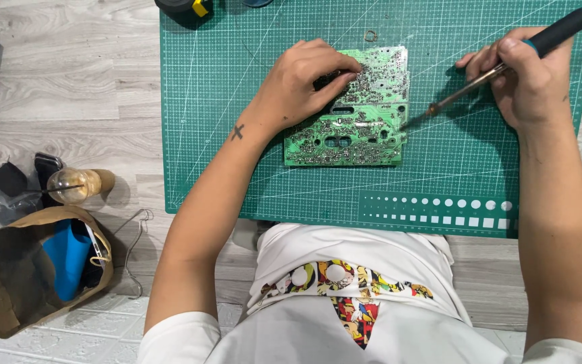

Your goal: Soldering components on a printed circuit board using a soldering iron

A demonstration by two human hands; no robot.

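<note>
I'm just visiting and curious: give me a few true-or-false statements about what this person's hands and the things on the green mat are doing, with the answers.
1. The left hand presses down on the green circuit board. True.
2. The right hand holds a pair of scissors. False: it holds a soldering iron with a blue handle.
3. The iron's tip is at the board's right edge. True.
4. The circuit board lies on bare wooden floor. False: it lies on the green cutting mat.
5. A brown paper bag sits left of the mat. True.
6. Both hands grip the soldering iron. False: only the right one does.
</note>
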